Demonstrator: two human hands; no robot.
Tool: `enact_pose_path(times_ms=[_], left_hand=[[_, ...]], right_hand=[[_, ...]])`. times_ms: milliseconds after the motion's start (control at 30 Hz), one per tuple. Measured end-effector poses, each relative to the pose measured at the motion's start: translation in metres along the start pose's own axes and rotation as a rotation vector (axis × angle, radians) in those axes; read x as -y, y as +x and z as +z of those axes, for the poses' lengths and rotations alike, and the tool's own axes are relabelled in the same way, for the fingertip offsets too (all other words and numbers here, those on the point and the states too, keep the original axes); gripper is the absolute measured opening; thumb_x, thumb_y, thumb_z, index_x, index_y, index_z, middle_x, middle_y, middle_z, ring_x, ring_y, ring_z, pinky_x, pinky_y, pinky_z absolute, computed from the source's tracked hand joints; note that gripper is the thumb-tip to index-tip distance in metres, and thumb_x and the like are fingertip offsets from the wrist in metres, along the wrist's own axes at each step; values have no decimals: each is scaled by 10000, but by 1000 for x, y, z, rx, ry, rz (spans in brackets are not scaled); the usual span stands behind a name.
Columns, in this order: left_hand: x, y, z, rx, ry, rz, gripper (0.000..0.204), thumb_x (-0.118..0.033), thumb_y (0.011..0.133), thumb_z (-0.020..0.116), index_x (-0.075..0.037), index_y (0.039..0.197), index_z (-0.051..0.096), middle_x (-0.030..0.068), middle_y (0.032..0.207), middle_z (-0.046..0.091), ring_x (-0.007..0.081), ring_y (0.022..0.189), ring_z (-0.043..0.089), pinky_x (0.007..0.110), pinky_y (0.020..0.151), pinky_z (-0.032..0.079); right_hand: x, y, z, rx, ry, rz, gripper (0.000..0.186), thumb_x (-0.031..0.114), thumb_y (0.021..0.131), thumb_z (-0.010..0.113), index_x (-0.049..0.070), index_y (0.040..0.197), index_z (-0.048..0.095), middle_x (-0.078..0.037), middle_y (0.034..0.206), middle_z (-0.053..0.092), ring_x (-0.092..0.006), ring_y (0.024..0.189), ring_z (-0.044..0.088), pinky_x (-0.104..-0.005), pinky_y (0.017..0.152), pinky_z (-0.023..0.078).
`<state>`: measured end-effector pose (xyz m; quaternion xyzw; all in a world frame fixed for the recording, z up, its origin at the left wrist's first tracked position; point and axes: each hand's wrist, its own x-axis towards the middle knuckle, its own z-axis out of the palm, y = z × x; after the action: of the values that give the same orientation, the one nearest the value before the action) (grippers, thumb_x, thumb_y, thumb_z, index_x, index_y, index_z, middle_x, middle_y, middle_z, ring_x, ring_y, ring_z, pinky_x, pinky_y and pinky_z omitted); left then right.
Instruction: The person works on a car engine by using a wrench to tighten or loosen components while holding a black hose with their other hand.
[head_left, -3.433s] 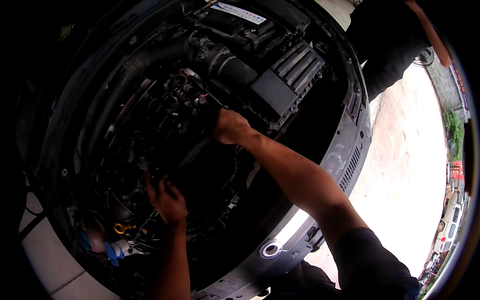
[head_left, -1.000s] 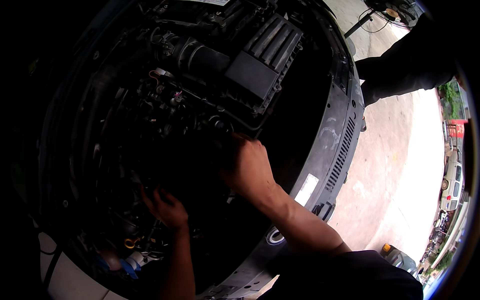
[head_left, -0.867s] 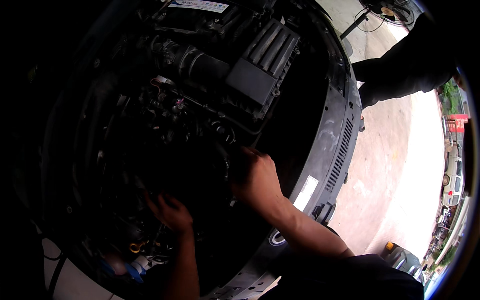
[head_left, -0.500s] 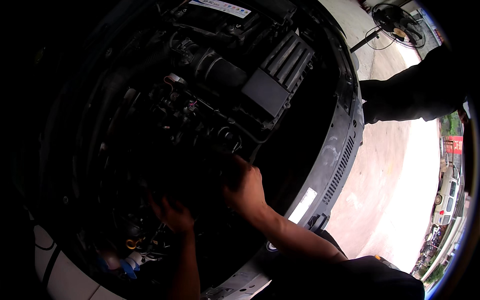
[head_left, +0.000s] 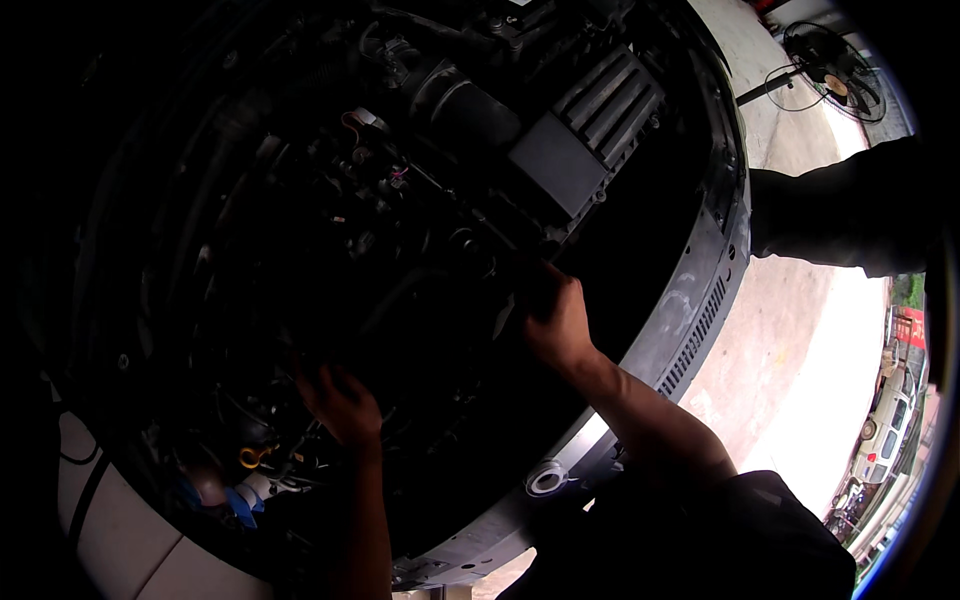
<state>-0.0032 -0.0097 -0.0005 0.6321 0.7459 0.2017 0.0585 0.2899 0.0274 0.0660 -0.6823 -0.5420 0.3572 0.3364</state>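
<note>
Over a dark engine bay, my left hand (head_left: 342,402) reaches in from below, back up, its fingers slightly apart and fading into shadow. It lies near or on dark engine parts; I see nothing held in it. To its right, my right hand (head_left: 560,318) is closed with the fingers curled away into black; whatever it grips is hidden. A large dark area between the hands is too dim to make out. Beyond my right hand stands a black ribbed air filter box (head_left: 588,135), joined to a thick black intake duct (head_left: 465,108).
A yellow ring handle (head_left: 250,457) and a blue cap (head_left: 243,506) sit at lower left. The front metal crossmember (head_left: 690,290) curves along the right. Past it are a person's dark-clothed limb (head_left: 830,210), a standing fan (head_left: 832,75) and a parked vehicle (head_left: 885,420).
My right hand has moved right, away from the left, still closed. My left hand has stayed almost in place. The view has shifted, so the filter box and fan appear further right and lower.
</note>
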Motion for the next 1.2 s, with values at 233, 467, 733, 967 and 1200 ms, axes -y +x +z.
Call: enact_pose_path(times_ms=[233, 467, 733, 967, 1200], left_hand=[[5, -2, -5, -20, -52, 35, 325, -203, 1042, 416, -17, 1212, 621, 225, 1549, 301, 366, 1334, 476, 417, 954, 563], [1, 0, -3, 20, -63, -26, 306, -186, 1039, 427, -43, 1224, 625, 214, 1569, 275, 409, 1402, 381, 468, 1040, 503], [1, 2, -4, 12, -48, -14, 287, -164, 1015, 453, -30, 1195, 632, 196, 1571, 270, 376, 1391, 406, 430, 966, 555], [0, 4, -5, 12, -43, 15, 289, -153, 1015, 447, -20, 1198, 626, 205, 1564, 280, 375, 1382, 415, 435, 965, 548], [0, 4, -7, 28, -23, 13, 301, -171, 1019, 444, -16, 1203, 625, 226, 1554, 281, 378, 1369, 425, 445, 973, 541]], right_hand=[[-4, -25, 8, -8, 147, -30, 301, -29, 923, 552, -28, 1214, 627, -145, 818, 684, -181, 720, 669, -278, 645, 527], [-3, 49, 45, 140, 242, 174, 334, -5, 863, 606, 8, 1196, 623, -211, 1048, 701, -345, 967, 691, -405, 832, 565], [-10, 62, 65, 8, 266, 103, 230, 106, 919, 585, 13, 1119, 652, -221, 1052, 700, -373, 1009, 672, -429, 860, 540], [5, 68, 73, 46, 152, 191, 300, 96, 982, 530, -5, 1249, 622, -188, 1134, 700, -278, 1051, 675, -360, 936, 524], [-4, 58, 77, -22, 375, 190, 304, 67, 988, 514, -22, 1264, 606, -190, 1156, 695, -271, 1101, 664, -344, 980, 507]])
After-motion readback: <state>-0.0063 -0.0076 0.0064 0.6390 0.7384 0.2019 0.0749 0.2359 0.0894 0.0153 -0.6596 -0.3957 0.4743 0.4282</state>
